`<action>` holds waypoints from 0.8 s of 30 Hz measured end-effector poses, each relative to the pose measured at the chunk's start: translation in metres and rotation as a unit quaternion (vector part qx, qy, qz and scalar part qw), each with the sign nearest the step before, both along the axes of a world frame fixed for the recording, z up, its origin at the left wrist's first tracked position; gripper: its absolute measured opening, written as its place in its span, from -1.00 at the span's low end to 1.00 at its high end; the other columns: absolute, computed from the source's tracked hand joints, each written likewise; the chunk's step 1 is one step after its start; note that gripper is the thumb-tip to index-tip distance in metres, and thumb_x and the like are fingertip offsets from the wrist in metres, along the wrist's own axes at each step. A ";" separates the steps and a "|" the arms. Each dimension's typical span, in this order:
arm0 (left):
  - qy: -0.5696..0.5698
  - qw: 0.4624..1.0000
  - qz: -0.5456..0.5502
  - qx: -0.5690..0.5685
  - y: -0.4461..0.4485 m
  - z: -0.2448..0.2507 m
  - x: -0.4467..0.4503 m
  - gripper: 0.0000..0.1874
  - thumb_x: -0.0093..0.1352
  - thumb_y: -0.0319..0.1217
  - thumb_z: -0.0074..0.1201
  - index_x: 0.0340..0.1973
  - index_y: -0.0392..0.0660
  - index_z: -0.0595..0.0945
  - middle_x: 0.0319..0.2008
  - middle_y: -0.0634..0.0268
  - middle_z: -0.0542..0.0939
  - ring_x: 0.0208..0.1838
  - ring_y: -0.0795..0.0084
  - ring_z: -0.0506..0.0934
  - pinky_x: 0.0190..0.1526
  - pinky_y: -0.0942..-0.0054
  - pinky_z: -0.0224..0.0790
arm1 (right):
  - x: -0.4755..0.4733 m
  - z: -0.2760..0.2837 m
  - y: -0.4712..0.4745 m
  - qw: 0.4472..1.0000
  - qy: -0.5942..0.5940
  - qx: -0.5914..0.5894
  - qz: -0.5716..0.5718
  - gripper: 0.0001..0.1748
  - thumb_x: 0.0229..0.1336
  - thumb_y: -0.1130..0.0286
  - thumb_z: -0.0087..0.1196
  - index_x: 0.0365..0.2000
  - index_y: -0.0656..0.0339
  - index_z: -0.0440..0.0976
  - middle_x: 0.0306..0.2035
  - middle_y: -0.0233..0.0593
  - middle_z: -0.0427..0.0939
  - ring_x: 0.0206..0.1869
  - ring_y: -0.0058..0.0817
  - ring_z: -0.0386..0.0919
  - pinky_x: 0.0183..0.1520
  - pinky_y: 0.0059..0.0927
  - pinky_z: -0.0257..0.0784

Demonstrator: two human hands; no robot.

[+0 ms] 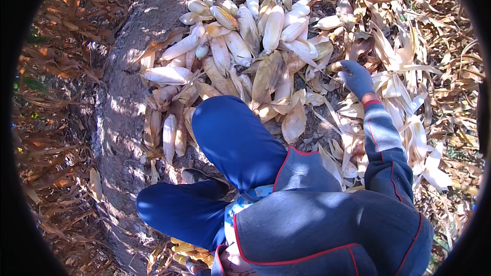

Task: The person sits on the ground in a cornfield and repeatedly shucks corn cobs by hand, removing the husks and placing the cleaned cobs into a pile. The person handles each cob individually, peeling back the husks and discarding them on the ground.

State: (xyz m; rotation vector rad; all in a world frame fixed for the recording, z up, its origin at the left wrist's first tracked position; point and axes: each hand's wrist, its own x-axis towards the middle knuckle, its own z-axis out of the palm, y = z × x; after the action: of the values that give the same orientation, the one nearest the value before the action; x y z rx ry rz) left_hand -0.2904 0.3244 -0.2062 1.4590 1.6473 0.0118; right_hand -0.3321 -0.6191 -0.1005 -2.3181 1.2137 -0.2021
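My right hand (pixel 355 76), in a grey glove, is stretched out at the right edge of a pile of corn ears in their husks (pixel 238 46). Its fingers are bent close to the tip of a yellowish husked ear or husk (pixel 334 67); whether they grip it cannot be told. Down at the lower edge my left hand (pixel 195 266), gloved too, shows only in part, beside several bare yellow corn cobs (pixel 188 249). What it holds is hidden by its sleeve and the picture's edge.
Loose dry husks (pixel 399 65) lie in a heap on the right. My blue-trousered knees (pixel 238 134) jut over the pile's near edge, with a dark shoe (pixel 195 176) between them. Bare soil (pixel 122 122) runs down the left, bordered by dry corn leaves (pixel 57 161).
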 end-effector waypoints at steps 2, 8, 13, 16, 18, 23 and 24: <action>0.006 1.000 -0.003 -0.009 -0.001 -0.006 -0.005 -0.67 0.23 -0.07 0.14 -0.21 0.04 0.58 -0.34 0.38 0.57 -0.40 0.44 0.49 -0.50 0.51 0.28 | 0.035 -0.049 0.039 0.972 0.149 -0.070 0.170 -0.63 -0.04 0.24 0.12 -0.14 0.06 0.51 -0.18 -0.13 0.57 -0.07 -0.10 0.51 0.01 -0.19 0.38; -0.007 0.999 -0.027 -0.037 -0.001 -0.019 -0.004 -0.66 0.24 -0.05 0.11 -0.19 0.04 0.57 -0.29 0.37 0.57 -0.39 0.42 0.50 -0.49 0.50 0.29 | 0.115 -0.163 0.132 0.906 0.225 -0.019 0.358 -0.38 -0.21 0.32 0.28 -0.01 0.06 0.41 -0.03 -0.22 0.48 0.07 -0.24 0.44 0.03 -0.19 0.33; -0.036 0.998 -0.049 -0.025 -0.012 -0.024 -0.009 -0.63 0.24 -0.05 0.10 -0.16 0.02 0.56 -0.23 0.35 0.56 -0.33 0.38 0.50 -0.44 0.47 0.31 | 0.137 -0.194 0.155 0.911 0.274 -0.101 0.292 -0.58 -0.29 0.28 0.29 -0.25 0.00 0.55 -0.23 -0.27 0.56 -0.06 -0.23 0.50 -0.11 -0.22 0.37; -0.051 0.997 -0.059 -0.014 -0.017 -0.022 -0.013 -0.61 0.24 -0.05 0.11 -0.14 0.00 0.56 -0.21 0.34 0.56 -0.30 0.35 0.50 -0.39 0.45 0.32 | 0.125 -0.182 0.147 0.914 0.270 -0.075 0.294 -0.61 -0.31 0.28 0.29 -0.30 -0.02 0.56 -0.28 -0.27 0.55 -0.11 -0.22 0.51 -0.15 -0.17 0.38; 0.009 0.999 -0.002 0.044 -0.011 -0.024 -0.013 -0.61 0.23 -0.06 0.13 -0.15 -0.02 0.56 -0.22 0.31 0.56 -0.31 0.32 0.49 -0.39 0.43 0.31 | 0.116 -0.162 0.137 0.927 0.242 -0.076 0.277 -0.63 -0.30 0.30 0.28 -0.31 -0.02 0.54 -0.27 -0.26 0.53 -0.10 -0.20 0.50 -0.14 -0.16 0.38; -0.016 0.998 0.002 0.068 0.025 -0.048 -0.013 -0.53 0.20 -0.06 0.16 -0.08 -0.04 0.53 -0.19 0.25 0.54 -0.32 0.26 0.46 -0.38 0.33 0.30 | 0.108 -0.090 0.109 0.937 0.077 -0.167 0.298 -0.71 -0.27 0.44 0.17 -0.36 0.03 0.52 -0.30 -0.21 0.50 -0.16 -0.17 0.51 -0.18 -0.09 0.37; -0.022 0.995 -0.022 0.100 0.030 -0.053 -0.013 -0.54 0.20 -0.10 0.16 -0.08 -0.08 0.53 -0.18 0.22 0.55 -0.31 0.24 0.47 -0.33 0.31 0.31 | 0.113 -0.077 0.103 0.928 0.070 -0.187 0.315 -0.70 -0.27 0.44 0.17 -0.36 0.03 0.52 -0.31 -0.22 0.49 -0.16 -0.17 0.49 -0.15 -0.11 0.36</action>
State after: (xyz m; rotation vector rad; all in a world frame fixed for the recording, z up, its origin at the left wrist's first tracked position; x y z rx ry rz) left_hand -0.3032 0.3541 -0.2588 1.6337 1.6147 0.1875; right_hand -0.2188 -0.5162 -0.1778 -2.9673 0.4504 -0.0370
